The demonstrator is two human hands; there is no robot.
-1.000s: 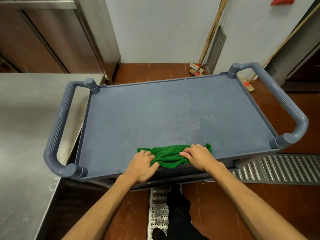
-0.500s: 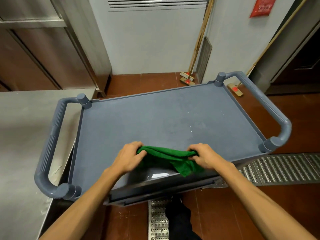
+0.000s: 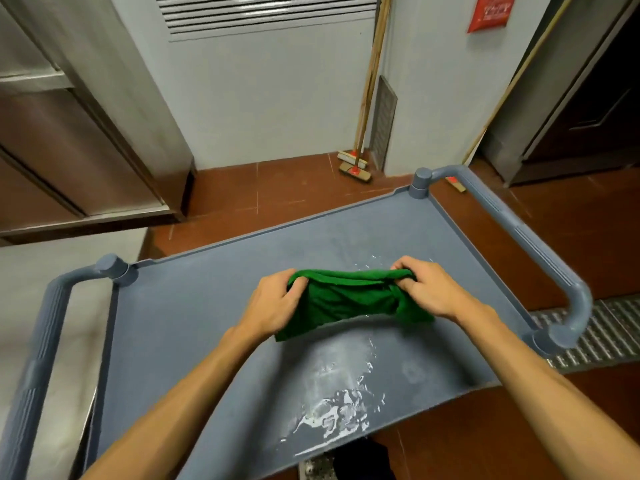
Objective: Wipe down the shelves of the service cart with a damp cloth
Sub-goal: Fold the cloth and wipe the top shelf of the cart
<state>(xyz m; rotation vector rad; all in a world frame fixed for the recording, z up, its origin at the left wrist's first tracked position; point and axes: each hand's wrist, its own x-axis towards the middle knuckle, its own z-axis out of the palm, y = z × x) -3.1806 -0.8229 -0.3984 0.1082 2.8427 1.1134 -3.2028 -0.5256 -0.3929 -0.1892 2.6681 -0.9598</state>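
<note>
Cloth point(image 3: 346, 299) further fwd on shelf point(image 3: 190, 323)

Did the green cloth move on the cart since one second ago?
Yes, the green cloth went from the near edge of the top shelf toward its middle.

Light: even, fairly bright, from overhead.
Glare: white sheen on the wet patch point(image 3: 337, 408) of the grey-blue plastic cart shelf point(image 3: 194, 323).
Shadows: soft, under the crumpled green cloth point(image 3: 346, 299).
Distortion: wide-angle bowing at edges (pale walls point(image 3: 277, 98) lean).
Sharpness: slightly soft throughout.

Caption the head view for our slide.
Left hand and right hand hold a green cloth over the cart's wet top shelf.
</note>
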